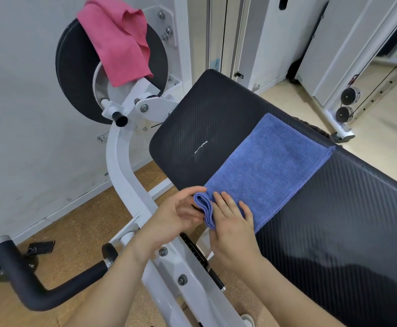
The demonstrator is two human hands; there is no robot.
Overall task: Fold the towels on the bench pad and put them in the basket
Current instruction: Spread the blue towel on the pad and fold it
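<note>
Here, the black bench pad (216, 109) fills the right of the view, slanting from its rounded far corner down towards the person. The white machine frame (126, 175) curves past the pad's left edge. Its black disc (74, 79) carries a pink towel (117, 43), draped over it and clear of the pad.

A blue towel (270, 166), already folded into a long band, lies across the pad. Its long axis runs from the left edge, at the hands, away to the right edge, which the far end reaches. The near end is doubled into a small loop at the left edge.

The left hand (176, 215) pinches that loop, thumb above and fingers curled beneath. The right hand (235, 227) lies just beside it on the band, fingers (225, 201) straight, pressing the cloth flat and grasping nothing. With both hands at the near end, the next fold probably carries that end along the band towards the right edge. No basket shows.
</note>
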